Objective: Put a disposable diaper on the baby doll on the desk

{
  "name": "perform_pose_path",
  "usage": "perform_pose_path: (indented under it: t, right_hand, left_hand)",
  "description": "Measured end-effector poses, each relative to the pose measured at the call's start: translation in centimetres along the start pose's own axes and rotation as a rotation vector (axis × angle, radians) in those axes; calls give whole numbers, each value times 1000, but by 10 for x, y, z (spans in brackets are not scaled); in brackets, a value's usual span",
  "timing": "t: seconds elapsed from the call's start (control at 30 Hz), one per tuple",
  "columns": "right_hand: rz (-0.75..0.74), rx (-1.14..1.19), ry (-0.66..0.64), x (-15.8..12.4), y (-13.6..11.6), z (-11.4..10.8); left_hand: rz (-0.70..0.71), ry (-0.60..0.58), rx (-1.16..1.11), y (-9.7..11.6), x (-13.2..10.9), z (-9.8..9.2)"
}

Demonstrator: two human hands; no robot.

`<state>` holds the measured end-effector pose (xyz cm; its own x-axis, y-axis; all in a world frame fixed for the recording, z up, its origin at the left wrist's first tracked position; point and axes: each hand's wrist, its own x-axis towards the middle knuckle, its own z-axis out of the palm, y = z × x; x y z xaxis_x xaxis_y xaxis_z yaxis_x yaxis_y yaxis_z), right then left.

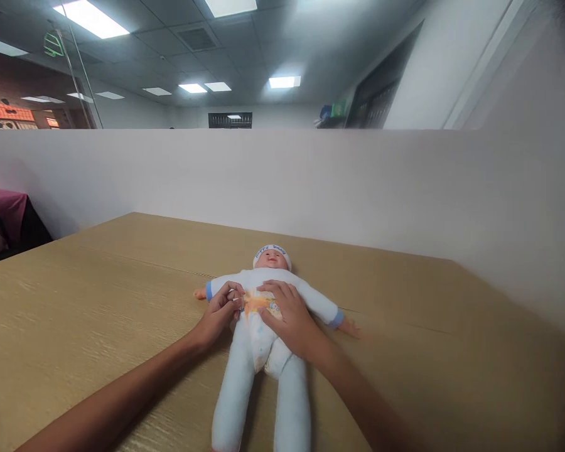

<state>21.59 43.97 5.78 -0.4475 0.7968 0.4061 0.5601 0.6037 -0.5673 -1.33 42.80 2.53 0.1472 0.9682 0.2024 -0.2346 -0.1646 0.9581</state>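
Note:
A baby doll [238, 383] in a white suit with blue cuffs and a lettered white headband lies on its back, arms spread and legs toward me. Over the suit, around its hips, is a white diaper [260, 336] with an orange and yellow printed waistband. At the left end of that waistband, my left hand [223, 312] is closed, thumb and fingers pinching the diaper's edge. My right hand [289, 317] lies across the right part of the waistband with its fingers stretched and apart. It hides that side of the diaper.
The doll lies on a wide tan table [122, 301] with visible seams. Behind the table stands a low white partition wall [282, 182]. A pink cloth [2, 199] over something dark is at the far left.

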Motion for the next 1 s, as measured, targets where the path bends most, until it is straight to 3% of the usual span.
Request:
perform_pose_path:
  t: [0.13,0.33,0.5,0.8,1.0]
  right_hand:
    - [-14,-3,7,0,0,1]
    - [3,-16,-5,1,-4,-1]
    - [3,-20,-10,0,-6,-2]
    - [-6,-60,7,0,-7,-1]
    - [9,-52,-3,0,-10,-3]
  left_hand:
    - [-22,-7,-19,-5,2,-6]
    - [-13,-115,42,-5,-3,-6]
    - [3,-220,244,5,-1,-1]
    - [28,-161,474,12,2,6]
    - [17,-152,288,9,1,8]
